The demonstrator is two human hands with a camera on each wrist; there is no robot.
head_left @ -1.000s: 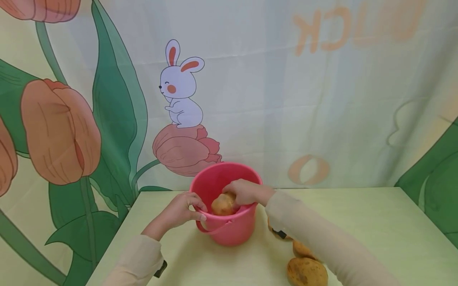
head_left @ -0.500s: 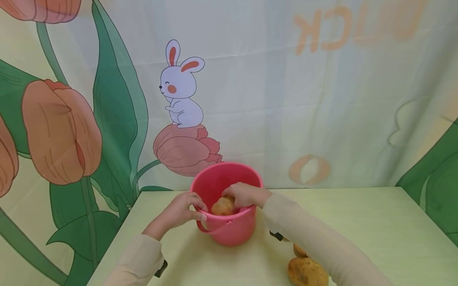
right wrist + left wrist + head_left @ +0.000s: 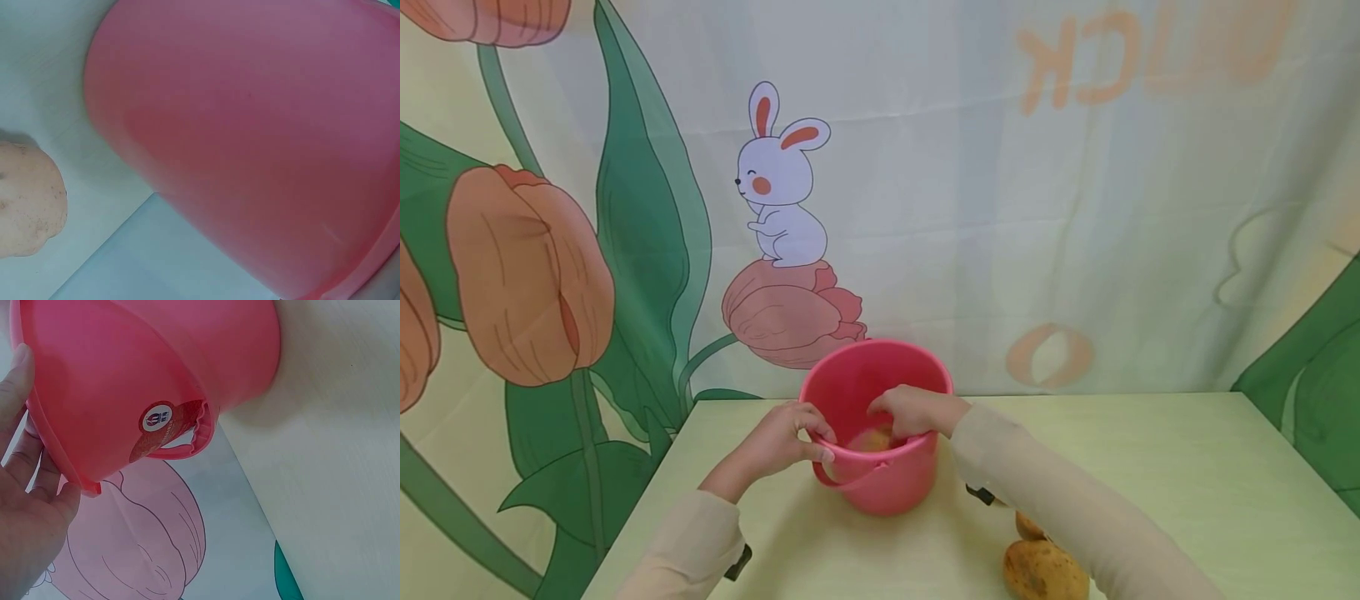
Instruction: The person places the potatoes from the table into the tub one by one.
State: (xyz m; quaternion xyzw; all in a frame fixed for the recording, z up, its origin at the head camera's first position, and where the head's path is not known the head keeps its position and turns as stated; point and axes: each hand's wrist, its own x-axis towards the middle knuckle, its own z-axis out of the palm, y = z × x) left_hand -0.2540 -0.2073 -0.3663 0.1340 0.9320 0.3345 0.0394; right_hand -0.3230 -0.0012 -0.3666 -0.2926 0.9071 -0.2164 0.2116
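Left hand (image 3: pixel 786 437) is pinching the rim of the pink bucket (image 3: pixel 891 485), center frame. Right hand (image 3: pixel 916 411) is inside, by a blurry potato (image 3: pixel 874 437); can't tell if its fingers grip it. I'd worry a wrist leaning on the rim tips everything, or that sleeve (image 3: pixel 1067 508) rolls the loose potatoes (image 3: pixel 1045 571), lower right.

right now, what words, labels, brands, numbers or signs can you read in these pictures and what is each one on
"CK": mirrored orange letters on the backdrop; those further right too faded.
Red sticker with white badge, on the pink bucket: too small to read.
Orange ring below: can't tell if a letter.
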